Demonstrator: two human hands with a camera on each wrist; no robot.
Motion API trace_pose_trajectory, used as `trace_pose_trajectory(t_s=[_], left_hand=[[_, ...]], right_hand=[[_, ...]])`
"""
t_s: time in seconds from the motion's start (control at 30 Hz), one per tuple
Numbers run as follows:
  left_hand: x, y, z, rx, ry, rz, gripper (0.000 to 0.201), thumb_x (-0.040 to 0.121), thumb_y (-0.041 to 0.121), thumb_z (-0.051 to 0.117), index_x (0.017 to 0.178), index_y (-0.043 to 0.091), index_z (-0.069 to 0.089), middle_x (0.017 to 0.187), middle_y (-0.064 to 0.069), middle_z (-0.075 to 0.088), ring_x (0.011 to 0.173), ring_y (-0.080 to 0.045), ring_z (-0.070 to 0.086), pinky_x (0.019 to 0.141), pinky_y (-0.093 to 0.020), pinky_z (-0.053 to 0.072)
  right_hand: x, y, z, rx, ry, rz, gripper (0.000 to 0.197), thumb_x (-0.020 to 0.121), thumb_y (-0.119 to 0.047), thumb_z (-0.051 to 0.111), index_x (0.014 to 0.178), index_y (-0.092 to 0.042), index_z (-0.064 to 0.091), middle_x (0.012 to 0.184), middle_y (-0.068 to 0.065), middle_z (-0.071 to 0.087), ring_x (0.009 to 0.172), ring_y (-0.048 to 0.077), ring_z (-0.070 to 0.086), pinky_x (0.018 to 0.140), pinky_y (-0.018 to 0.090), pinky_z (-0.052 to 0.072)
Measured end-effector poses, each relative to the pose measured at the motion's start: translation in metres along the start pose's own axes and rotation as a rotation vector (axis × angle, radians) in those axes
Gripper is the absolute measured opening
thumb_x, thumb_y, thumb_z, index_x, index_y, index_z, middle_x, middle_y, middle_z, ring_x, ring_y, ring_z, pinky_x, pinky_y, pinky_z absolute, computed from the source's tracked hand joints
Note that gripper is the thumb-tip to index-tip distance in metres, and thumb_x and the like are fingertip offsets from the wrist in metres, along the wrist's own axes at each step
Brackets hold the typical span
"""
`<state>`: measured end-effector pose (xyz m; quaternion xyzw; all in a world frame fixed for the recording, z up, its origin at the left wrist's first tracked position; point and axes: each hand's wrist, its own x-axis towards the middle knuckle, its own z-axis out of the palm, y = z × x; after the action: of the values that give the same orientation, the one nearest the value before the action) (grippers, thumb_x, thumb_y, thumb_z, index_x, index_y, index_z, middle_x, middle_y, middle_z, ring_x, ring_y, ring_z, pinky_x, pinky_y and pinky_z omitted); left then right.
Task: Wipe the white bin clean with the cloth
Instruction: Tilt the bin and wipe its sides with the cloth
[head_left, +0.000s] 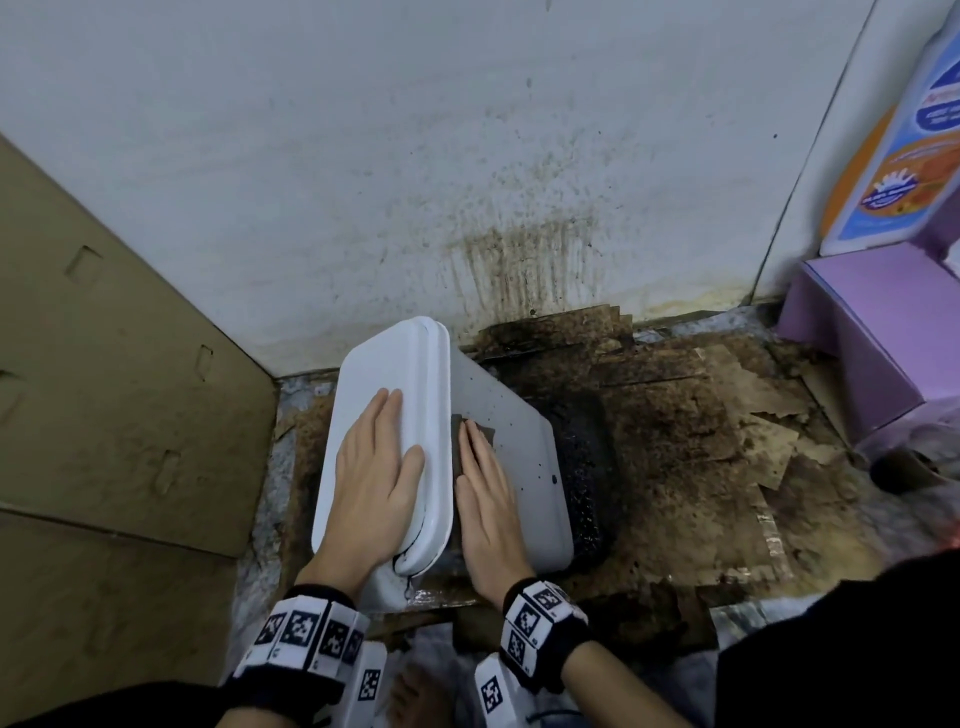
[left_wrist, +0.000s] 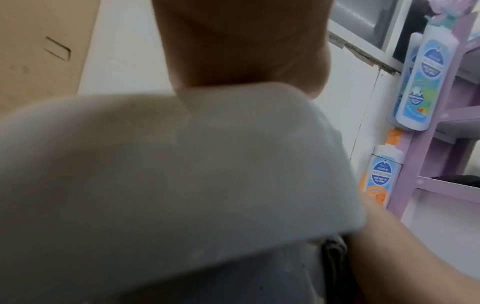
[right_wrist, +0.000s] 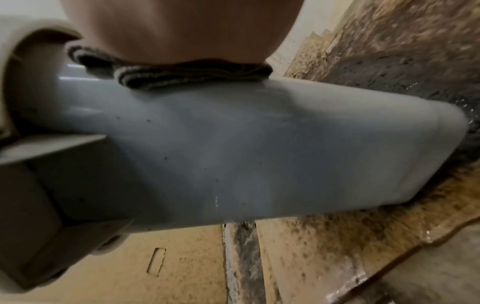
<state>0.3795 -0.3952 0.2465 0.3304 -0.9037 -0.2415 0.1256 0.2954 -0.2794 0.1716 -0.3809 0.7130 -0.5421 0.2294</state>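
The white bin (head_left: 524, 457) lies tipped on its side on the floor, its lid (head_left: 384, 364) facing left. Small dark specks dot its upturned side (right_wrist: 233, 154). My left hand (head_left: 376, 467) lies flat on the lid with straight fingers, steadying it; in the left wrist view the lid (left_wrist: 182, 174) fills the frame. My right hand (head_left: 485, 499) presses flat on a dark grey cloth (head_left: 465, 441) against the bin's side, just right of the lid's rim. The folded cloth (right_wrist: 187, 74) shows under my palm in the right wrist view.
Soiled, wet cardboard sheets (head_left: 701, 441) cover the floor under and right of the bin. A stained white wall (head_left: 467, 182) stands behind. A brown carton (head_left: 104, 364) is on the left, a purple shelf (head_left: 872, 332) with bottles (left_wrist: 426, 78) on the right.
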Motion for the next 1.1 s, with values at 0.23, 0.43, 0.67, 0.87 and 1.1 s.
trace_pose_trajectory(t_s=[0.23,0.43,0.67,0.87,1.1], left_hand=[[-0.001,-0.014,0.001,-0.056,-0.040,-0.027,0.075,0.098,0.064,0.019,0.163,0.032,0.002,0.171,0.013,-0.002,0.155,0.001,-0.005,0.126,-0.028,0.000],[-0.001,-0.009,-0.002,-0.065,-0.061,-0.032,0.074,0.098,0.064,0.020,0.162,0.035,-0.002,0.171,0.015,-0.007,0.155,0.002,-0.009,0.125,-0.027,-0.003],[0.000,-0.007,0.000,-0.034,-0.056,-0.016,0.074,0.098,0.062,0.019,0.163,0.032,-0.001,0.172,0.011,-0.005,0.156,-0.002,-0.007,0.124,-0.026,-0.004],[0.002,-0.010,0.003,-0.034,-0.040,-0.012,0.076,0.097,0.062,0.019,0.163,0.028,0.002,0.172,0.007,-0.001,0.157,-0.004,-0.004,0.124,-0.027,-0.001],[-0.001,-0.012,-0.001,-0.072,-0.043,-0.026,0.073,0.096,0.063,0.022,0.161,0.037,0.000,0.172,0.011,-0.001,0.157,-0.003,-0.003,0.124,-0.027,-0.001]], right_hand=[[0.001,0.035,0.005,0.021,0.013,0.030,0.059,0.104,-0.054,0.007,0.160,-0.035,0.007,0.168,-0.018,0.003,0.154,0.000,-0.002,0.124,0.024,0.000],[-0.006,0.130,-0.003,-0.097,-0.043,0.287,0.054,0.110,-0.011,0.021,0.160,-0.020,0.001,0.166,-0.009,-0.012,0.156,0.014,-0.011,0.126,0.031,-0.004],[-0.005,0.094,0.000,0.092,0.080,0.369,0.046,0.110,-0.026,0.017,0.152,-0.041,0.008,0.169,-0.007,0.003,0.154,0.003,-0.003,0.125,0.025,-0.002],[0.000,0.014,0.018,0.081,0.109,0.151,0.060,0.099,-0.053,0.010,0.157,-0.042,0.015,0.167,-0.020,0.009,0.150,-0.010,-0.001,0.123,0.027,0.002],[-0.004,0.023,0.007,-0.013,0.036,-0.032,0.055,0.106,-0.042,0.016,0.160,-0.034,0.013,0.168,-0.017,0.008,0.155,0.004,0.004,0.124,0.026,0.005]])
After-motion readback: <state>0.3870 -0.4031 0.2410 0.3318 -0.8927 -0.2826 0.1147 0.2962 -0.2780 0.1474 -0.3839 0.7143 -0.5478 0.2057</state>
